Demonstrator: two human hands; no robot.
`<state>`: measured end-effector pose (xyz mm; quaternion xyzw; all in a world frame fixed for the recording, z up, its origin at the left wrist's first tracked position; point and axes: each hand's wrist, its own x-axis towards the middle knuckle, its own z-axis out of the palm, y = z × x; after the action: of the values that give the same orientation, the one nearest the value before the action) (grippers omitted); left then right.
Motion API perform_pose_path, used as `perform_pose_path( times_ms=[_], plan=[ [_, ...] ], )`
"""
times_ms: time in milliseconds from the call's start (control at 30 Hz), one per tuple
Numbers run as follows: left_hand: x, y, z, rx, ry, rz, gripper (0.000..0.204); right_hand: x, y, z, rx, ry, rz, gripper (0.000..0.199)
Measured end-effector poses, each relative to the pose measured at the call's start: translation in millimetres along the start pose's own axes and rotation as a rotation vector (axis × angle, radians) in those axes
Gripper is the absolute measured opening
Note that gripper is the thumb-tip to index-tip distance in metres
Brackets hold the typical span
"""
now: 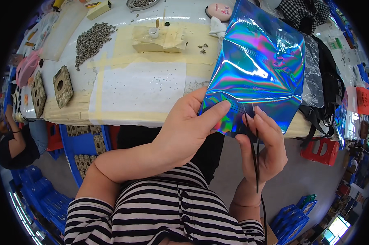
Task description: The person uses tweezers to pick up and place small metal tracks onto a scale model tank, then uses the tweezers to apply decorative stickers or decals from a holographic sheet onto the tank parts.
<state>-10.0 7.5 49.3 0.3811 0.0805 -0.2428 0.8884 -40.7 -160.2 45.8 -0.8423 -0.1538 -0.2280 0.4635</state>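
Note:
A shiny blue holographic bag (266, 61) is held up at the right, over the front edge of the table. My left hand (192, 126) grips its lower left corner, thumb on the near face and the other fingers behind. In front of the bag's lower edge, my right hand (268, 147) is closed around slim black tweezers (256, 159). Their two thin tips point up against the bag, slightly apart. Whether the right fingers also touch the bag, I cannot tell.
White paper (139, 90) with tiny scattered bits lies taped on the table. Behind it are a taped block (160, 43) with a small white cup and a pile of small metal parts (92, 41). Two camouflage-patterned plates (63, 86) sit left; a black bag (329, 77) lies right.

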Motion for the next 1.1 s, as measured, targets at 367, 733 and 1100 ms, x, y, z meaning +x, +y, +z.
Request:
perform_pose_path(
  times_ms=[367,733,1100],
  plan=[
    [2,-3,0,0.050,0.011,0.055,0.029,11,2,3,-0.084,-0.006,-0.107,0.032],
    [3,-9,-3,0.117,-0.004,0.119,0.031,13,2,6,-0.101,-0.017,-0.105,0.030],
    [3,-13,2,0.125,0.034,0.185,0.026,15,-5,5,-0.165,-0.035,-0.117,0.030]
  ],
)
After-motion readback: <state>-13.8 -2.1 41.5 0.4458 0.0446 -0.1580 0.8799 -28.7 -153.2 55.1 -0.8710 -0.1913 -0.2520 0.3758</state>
